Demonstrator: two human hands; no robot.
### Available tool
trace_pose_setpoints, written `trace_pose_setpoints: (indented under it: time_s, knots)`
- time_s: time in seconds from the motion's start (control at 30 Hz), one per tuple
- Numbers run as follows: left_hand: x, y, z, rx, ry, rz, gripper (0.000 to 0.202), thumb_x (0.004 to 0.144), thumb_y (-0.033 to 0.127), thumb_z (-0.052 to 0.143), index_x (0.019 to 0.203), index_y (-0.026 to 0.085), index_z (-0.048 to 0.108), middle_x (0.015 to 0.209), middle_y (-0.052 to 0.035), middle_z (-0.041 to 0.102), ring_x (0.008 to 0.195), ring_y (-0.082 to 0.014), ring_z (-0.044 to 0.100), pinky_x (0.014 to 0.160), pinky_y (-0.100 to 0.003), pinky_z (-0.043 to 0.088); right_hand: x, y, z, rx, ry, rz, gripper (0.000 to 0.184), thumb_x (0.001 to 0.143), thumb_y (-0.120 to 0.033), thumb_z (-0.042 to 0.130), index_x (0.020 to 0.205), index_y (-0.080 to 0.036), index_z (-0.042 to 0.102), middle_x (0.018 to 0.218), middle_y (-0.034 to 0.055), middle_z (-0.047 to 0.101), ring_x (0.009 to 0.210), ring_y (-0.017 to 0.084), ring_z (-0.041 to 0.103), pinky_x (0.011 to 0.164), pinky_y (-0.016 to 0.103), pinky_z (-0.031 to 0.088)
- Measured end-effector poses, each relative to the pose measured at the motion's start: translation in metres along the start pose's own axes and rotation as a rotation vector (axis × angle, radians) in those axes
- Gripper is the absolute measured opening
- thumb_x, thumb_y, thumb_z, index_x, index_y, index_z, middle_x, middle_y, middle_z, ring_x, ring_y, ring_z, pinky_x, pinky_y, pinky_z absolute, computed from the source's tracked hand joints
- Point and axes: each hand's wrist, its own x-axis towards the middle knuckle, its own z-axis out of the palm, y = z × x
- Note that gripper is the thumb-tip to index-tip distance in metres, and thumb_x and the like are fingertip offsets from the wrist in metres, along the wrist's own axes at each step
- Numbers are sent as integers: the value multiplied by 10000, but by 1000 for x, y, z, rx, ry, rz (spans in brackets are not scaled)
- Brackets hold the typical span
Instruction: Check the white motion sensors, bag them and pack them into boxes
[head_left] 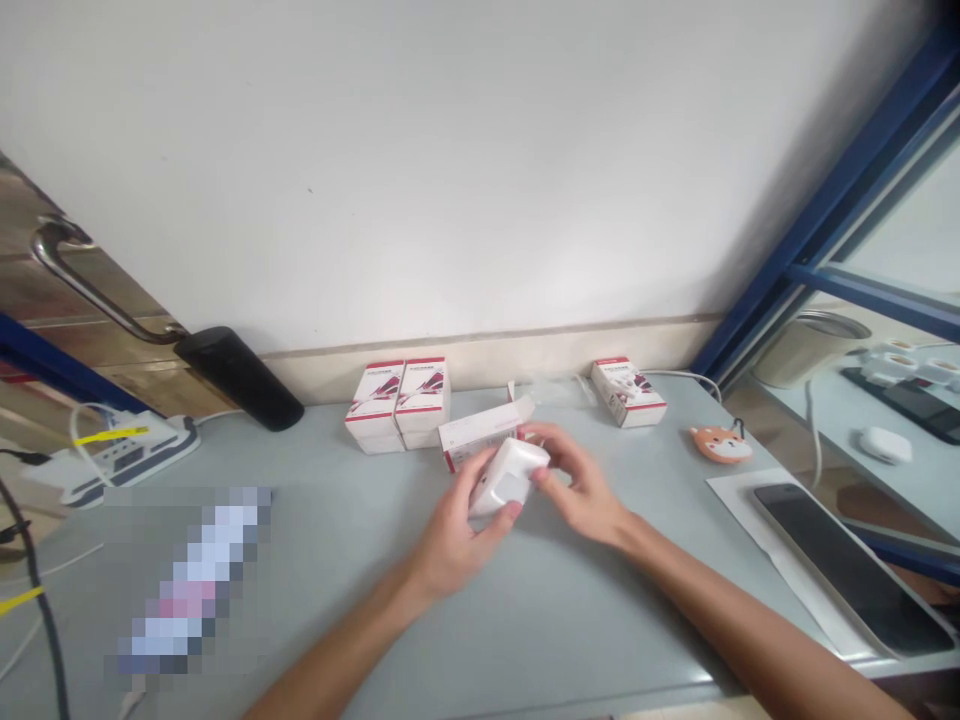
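My left hand [457,535] and my right hand [581,490] together hold a white plug-type charger [504,480] above the grey tabletop [360,640]. The left hand cradles it from below, and the right fingertips press on its far end. Just behind it lies an opened white and red carton [480,432], its flap raised. Two similar closed cartons [397,405] stand side by side to the left, and another [628,392] stands to the right. Clear plastic wrap [544,385] lies behind the opened carton.
A black tablet or phone [847,570] lies on white paper at right, near an orange fox-shaped trinket [720,445]. A power strip [127,455] and cables sit at left beside a pixelated blurred object [187,580]. A white wall rises behind the table.
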Motion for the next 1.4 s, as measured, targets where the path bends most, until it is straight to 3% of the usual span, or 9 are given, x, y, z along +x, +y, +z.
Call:
trace_pose_setpoints:
  time_s: [0.1, 0.17, 0.33, 0.47, 0.57, 0.7, 0.9, 1.13, 1.4]
  knots:
    - [-2, -3, 4, -188, -68, -155, 602, 955, 441, 707, 1491, 261, 498, 1391, -111, 671, 1208, -272, 674, 965, -350, 562, 9, 9, -22, -314, 239, 4, 335, 1063, -415, 480, 1356, -278, 570, 1138, 74, 725, 874, 211, 686, 816, 370, 560]
    - [-1, -6, 4, -265, -99, -218, 592, 938, 466, 723, 1456, 246, 535, 1327, -108, 706, 1161, -273, 692, 916, -340, 575, 16, 21, -41, -679, 371, 117, 288, 1036, -395, 507, 1258, -276, 649, 1205, 89, 709, 829, 225, 686, 785, 386, 544]
    - [2, -4, 4, -355, -108, -254, 537, 944, 496, 702, 1394, 231, 578, 1399, -115, 680, 1264, -295, 650, 978, -353, 553, 21, 54, -68, -1117, 157, 454, 457, 1025, -377, 469, 1465, -306, 569, 1540, 142, 522, 743, 238, 711, 648, 390, 522]
    - [6, -2, 2, -360, -91, -295, 561, 940, 525, 691, 1393, 216, 569, 1395, -127, 676, 1257, -303, 650, 976, -358, 546, 19, 69, -69, -1054, 102, 454, 435, 1031, -340, 459, 1425, -290, 637, 1478, 113, 611, 1039, 303, 725, 791, 398, 552]
    - [8, -2, 0, -348, -69, -330, 557, 940, 538, 683, 1382, 218, 572, 1357, -119, 689, 1171, -283, 671, 924, -345, 543, 21, 69, -71, -938, 170, 375, 384, 1017, -309, 494, 1326, -238, 711, 1375, 100, 694, 964, 253, 717, 827, 384, 552]
    - [9, -2, -3, -346, -63, -323, 530, 942, 534, 679, 1368, 233, 583, 1269, -103, 712, 1064, -260, 677, 843, -333, 536, 26, 55, -77, -817, 434, 187, 289, 1007, -346, 561, 1189, -248, 763, 1181, 73, 758, 734, 193, 656, 760, 378, 552]
    - [9, -5, -6, -459, -71, -378, 562, 914, 538, 711, 1372, 237, 587, 1185, -109, 712, 928, -251, 681, 717, -328, 549, 31, 33, -92, -760, 830, -131, 183, 994, -278, 603, 1025, -227, 776, 1037, 85, 742, 973, 238, 683, 892, 420, 593]
    - [7, -4, -2, -744, 5, -402, 494, 967, 471, 664, 1413, 287, 560, 1220, -95, 672, 921, -220, 676, 780, -365, 590, 28, 34, -78, -633, 710, -126, 132, 962, -226, 616, 973, -237, 747, 1029, 61, 733, 933, 211, 703, 820, 376, 612]
    - [3, -8, 5, -582, 47, -423, 567, 933, 513, 703, 1426, 289, 534, 1278, -98, 662, 957, -231, 672, 804, -366, 585, 22, 20, -53, -669, 615, -241, 163, 961, -166, 597, 957, -266, 726, 1061, 71, 745, 1005, 242, 720, 945, 435, 567]
